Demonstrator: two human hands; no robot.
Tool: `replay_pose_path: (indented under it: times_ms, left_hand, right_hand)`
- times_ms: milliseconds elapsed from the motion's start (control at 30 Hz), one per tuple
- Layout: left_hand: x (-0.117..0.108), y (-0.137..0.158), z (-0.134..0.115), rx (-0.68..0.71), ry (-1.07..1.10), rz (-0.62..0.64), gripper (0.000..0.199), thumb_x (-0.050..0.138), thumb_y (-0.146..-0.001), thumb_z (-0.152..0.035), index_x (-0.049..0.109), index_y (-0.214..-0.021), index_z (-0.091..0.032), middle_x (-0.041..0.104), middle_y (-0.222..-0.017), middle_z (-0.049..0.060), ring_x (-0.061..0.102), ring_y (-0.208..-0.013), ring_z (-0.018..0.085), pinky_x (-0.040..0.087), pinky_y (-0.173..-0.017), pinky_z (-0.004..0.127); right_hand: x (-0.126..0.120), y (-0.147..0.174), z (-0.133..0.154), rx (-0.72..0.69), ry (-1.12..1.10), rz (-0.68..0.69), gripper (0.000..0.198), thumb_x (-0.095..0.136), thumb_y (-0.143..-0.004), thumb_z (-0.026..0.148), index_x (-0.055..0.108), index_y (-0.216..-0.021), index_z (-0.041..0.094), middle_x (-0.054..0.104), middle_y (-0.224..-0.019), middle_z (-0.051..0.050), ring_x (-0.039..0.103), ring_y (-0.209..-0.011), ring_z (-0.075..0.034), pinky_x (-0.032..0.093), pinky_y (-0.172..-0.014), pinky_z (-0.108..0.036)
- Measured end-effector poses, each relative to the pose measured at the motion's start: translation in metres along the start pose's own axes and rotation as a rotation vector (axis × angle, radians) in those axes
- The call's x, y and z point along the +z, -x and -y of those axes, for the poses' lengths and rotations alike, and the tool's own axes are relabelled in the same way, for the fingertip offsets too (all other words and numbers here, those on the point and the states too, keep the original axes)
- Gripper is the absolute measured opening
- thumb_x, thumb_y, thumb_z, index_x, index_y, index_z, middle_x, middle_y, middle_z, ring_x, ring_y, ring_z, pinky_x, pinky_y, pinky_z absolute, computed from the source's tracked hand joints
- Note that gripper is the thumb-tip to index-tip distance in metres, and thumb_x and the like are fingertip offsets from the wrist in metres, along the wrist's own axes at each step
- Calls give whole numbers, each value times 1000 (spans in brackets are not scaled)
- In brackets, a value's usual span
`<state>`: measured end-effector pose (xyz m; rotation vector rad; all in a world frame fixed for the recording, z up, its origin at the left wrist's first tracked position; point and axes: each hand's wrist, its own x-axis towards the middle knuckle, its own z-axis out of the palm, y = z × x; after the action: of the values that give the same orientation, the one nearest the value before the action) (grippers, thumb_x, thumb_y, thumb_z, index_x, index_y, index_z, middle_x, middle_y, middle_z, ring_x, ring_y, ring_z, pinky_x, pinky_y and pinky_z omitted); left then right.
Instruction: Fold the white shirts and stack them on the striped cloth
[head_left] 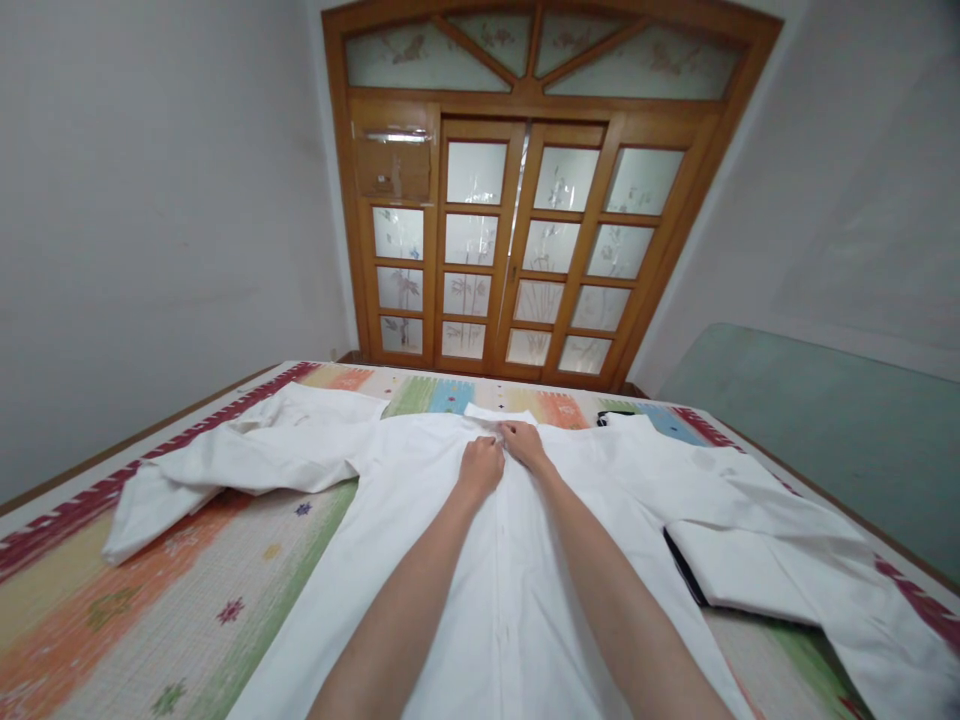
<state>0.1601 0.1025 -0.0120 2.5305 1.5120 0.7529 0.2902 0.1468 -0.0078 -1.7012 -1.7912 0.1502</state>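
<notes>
A white button-up shirt [431, 480] lies spread front side up, its sleeves stretched out to both sides and its collar [499, 413] at the far end. Just below the collar, my left hand [482, 462] is closed on the front edge of the shirt. Close beside it, my right hand [523, 441] pinches the cloth at the same placket, a little nearer the collar. Whether a button is between the fingers is hidden. The placket runs down toward me between my forearms.
Beneath the shirt is a colourful patterned bed cover [255, 590]. Something flat with a dark edge [684, 568] lies by the right sleeve. A pale green board [817, 430] stands along the right side. Wooden doors with glass panes [510, 240] are beyond the far edge.
</notes>
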Motion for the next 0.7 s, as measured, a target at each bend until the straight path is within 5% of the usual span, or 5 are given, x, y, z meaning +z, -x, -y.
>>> replay_pose_path:
  times_ms: [400,700]
  left_hand:
    - [-3,0,-5,-14,-7,-15,33,42,-91,-16,62,-116,-11,64,-118,18,55,-113,30,40,-94,42]
    - [-3,1,-6,14,-119,0,36,38,-95,-21,56,-126,-15,59,-128,12,52,-115,26,40,-94,40]
  right_hand:
    - [2,-7,-8,104,26,-25,21,51,-78,22,72,-81,17,73,-79,-4,64,-76,-17,44,-68,-24]
    - [3,-6,1,215,151,10,25,47,-87,23,70,-93,15,74,-95,-11,65,-87,-20,41,-71,-25]
